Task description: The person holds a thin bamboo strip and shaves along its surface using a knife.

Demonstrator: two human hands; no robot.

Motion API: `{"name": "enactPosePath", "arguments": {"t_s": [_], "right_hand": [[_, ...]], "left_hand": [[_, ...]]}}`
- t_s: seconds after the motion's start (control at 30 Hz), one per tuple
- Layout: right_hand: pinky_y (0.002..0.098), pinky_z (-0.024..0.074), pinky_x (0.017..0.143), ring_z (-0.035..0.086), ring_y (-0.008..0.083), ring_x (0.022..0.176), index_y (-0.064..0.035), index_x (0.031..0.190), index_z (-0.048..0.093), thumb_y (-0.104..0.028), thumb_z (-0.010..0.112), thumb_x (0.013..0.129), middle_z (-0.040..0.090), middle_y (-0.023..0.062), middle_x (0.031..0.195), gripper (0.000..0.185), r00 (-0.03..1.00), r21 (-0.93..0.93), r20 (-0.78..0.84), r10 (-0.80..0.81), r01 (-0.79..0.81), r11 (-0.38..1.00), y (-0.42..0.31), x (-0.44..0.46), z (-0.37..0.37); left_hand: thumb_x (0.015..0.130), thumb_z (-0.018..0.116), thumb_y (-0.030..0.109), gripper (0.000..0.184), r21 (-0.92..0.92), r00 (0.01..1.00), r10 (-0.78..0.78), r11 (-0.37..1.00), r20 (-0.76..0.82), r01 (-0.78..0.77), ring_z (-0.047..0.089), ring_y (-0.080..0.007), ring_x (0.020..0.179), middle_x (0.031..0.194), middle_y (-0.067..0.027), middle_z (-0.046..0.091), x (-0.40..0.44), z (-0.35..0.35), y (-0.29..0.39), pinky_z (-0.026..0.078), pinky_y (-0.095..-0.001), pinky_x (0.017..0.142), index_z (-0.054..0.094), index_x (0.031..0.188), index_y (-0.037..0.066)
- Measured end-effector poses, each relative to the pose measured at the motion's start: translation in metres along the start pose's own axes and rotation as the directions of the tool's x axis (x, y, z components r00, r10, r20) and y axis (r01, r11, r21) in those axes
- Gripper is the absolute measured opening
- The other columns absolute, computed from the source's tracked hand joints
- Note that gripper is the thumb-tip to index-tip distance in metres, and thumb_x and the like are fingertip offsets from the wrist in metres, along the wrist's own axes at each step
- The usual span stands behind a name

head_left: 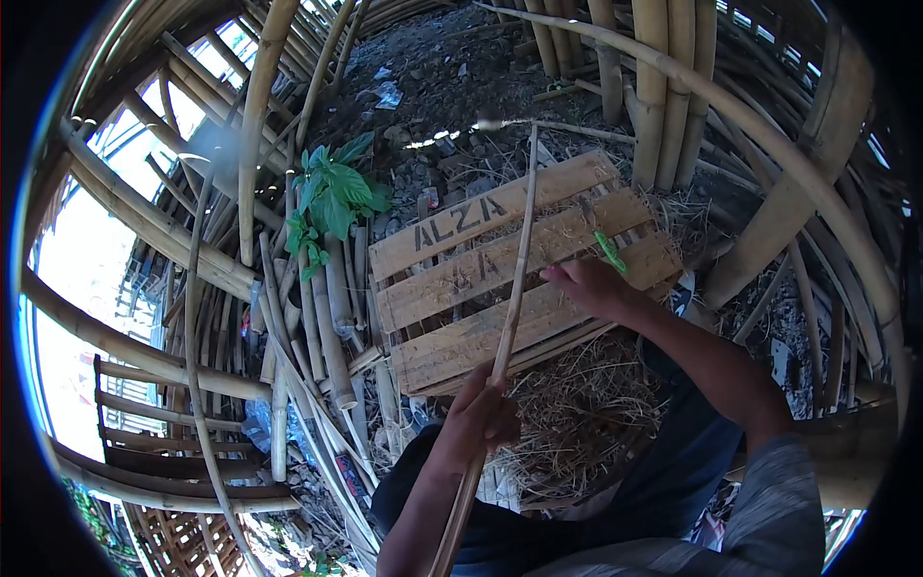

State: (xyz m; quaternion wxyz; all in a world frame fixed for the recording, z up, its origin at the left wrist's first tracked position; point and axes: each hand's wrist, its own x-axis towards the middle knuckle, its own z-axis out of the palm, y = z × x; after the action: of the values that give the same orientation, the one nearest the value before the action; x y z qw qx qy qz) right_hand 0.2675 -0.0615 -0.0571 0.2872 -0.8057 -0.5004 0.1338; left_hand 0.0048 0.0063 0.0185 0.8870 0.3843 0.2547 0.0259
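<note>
My left hand (481,420) is wrapped around a long thin bamboo stick (522,260). The stick slants up from the bottom edge and crosses in front of a wooden slatted crate (452,317) stencilled "ALZA". Over the crate's right part is my right hand (588,287), its fingers drawn together just right of the stick. Whatever they hold, if anything, is too small to tell. A narrow bright green object (610,252) lies on the slats just beyond that hand; its kind is unclear.
Bamboo poles (663,96) stand at the back right, and a bamboo frame (163,231) rises on the left. A leafy green plant (332,192) grows beside stacked bamboo pieces (336,322). Dry shavings (577,423) cover the ground before my legs.
</note>
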Motion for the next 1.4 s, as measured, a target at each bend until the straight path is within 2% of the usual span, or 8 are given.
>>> {"name": "enactPosePath", "arguments": {"t_s": [0.1,0.33,0.43,0.5,1.0,1.17,1.37,1.4], "right_hand": [[0.0453,0.0473,0.059,0.061,0.0359,0.062,-0.0008,0.072,0.061,-0.046,0.04,0.092,0.059,0.0196,0.061,0.054,0.987,0.061,-0.016,-0.162,0.163,0.985,-0.004,-0.004,0.016],[0.0446,0.0494,0.06,0.063,0.0344,0.065,-0.0016,0.073,0.063,-0.047,0.04,0.092,0.062,0.0182,0.067,0.054,0.985,-0.131,-0.088,0.147,-0.158,0.979,-0.002,0.0,-0.002],[0.0452,0.0496,0.06,0.063,0.0333,0.065,-0.0026,0.072,0.064,-0.048,0.039,0.092,0.063,0.0176,0.068,0.055,0.996,-0.094,-0.037,-0.079,0.075,0.993,-0.003,-0.003,0.01],[0.046,0.0499,0.062,0.063,0.0337,0.065,-0.0026,0.075,0.064,-0.048,0.037,0.092,0.063,0.0183,0.069,0.055,0.984,-0.136,-0.113,0.138,-0.153,0.979,0.011,0.009,-0.006],[0.0431,0.0501,0.059,0.063,0.0322,0.062,-0.0027,0.075,0.064,-0.045,0.039,0.093,0.063,0.0177,0.065,0.052,0.993,-0.116,0.015,-0.119,0.12,0.986,-0.005,0.007,0.007],[0.0469,0.0495,0.064,0.063,0.0352,0.066,-0.0008,0.076,0.062,-0.046,0.039,0.092,0.062,0.0197,0.066,0.053,0.984,-0.166,-0.058,0.167,-0.174,0.971,0.029,0.016,-0.011],[0.0478,0.0489,0.066,0.063,0.0364,0.067,-0.0018,0.076,0.063,-0.045,0.039,0.092,0.062,0.0199,0.068,0.052,0.958,-0.142,0.119,-0.261,0.277,0.95,-0.013,-0.023,0.011],[0.0477,0.0489,0.065,0.063,0.0364,0.067,-0.0022,0.074,0.063,-0.047,0.04,0.091,0.062,0.0202,0.068,0.053,0.991,-0.131,0.05,-0.12,0.126,0.983,-0.002,-0.012,0.016]], "left_hand": [[0.098,0.031,0.016,0.027,-0.006,1.0,0.009,1.0,0.004,-0.009,0.028,-0.0073,0.038,0.049,0.0029,0.027,0.0,0.001,0.002,0.029,-0.0223,0.043,0.04,0.124,0.013],[0.099,0.031,0.016,0.028,-0.029,0.998,-0.006,1.0,0.062,0.008,0.029,-0.0071,0.038,0.048,0.0026,0.028,0.001,0.001,-0.008,0.028,-0.021,0.042,0.039,0.125,0.015],[0.098,0.033,0.016,0.032,0.013,0.998,-0.022,1.0,0.057,0.021,0.028,-0.0076,0.04,0.05,0.003,0.028,-0.001,-0.003,-0.007,0.029,-0.0218,0.044,0.034,0.13,0.014],[0.098,0.032,0.015,0.031,-0.031,0.998,-0.014,0.999,0.059,0.016,0.028,-0.0074,0.039,0.05,0.0034,0.028,-0.005,-0.004,-0.004,0.028,-0.0223,0.045,0.037,0.128,0.013],[0.097,0.028,0.011,0.039,-0.248,0.999,0.011,0.969,-0.04,-0.02,0.027,-0.0047,0.033,0.044,0.0044,0.028,-0.047,0.003,-0.025,0.028,-0.0201,0.041,0.03,0.135,0.002],[0.097,0.029,0.012,0.042,-0.258,0.999,0.025,0.965,-0.034,-0.033,0.029,-0.0048,0.031,0.043,0.004,0.031,-0.095,0.0,-0.042,0.028,-0.021,0.041,0.025,0.138,0.001],[0.097,0.03,0.015,0.044,-0.368,0.999,-0.012,0.93,-0.036,-0.002,0.027,-0.0048,0.033,0.042,0.0041,0.027,-0.12,-0.013,-0.058,0.027,-0.0206,0.041,0.023,0.14,0.005],[0.097,0.031,0.015,0.044,-0.38,0.999,-0.024,0.925,-0.041,0.006,0.028,-0.005,0.033,0.043,0.004,0.028,-0.13,-0.012,-0.061,0.027,-0.0213,0.041,0.023,0.139,0.005]]}}
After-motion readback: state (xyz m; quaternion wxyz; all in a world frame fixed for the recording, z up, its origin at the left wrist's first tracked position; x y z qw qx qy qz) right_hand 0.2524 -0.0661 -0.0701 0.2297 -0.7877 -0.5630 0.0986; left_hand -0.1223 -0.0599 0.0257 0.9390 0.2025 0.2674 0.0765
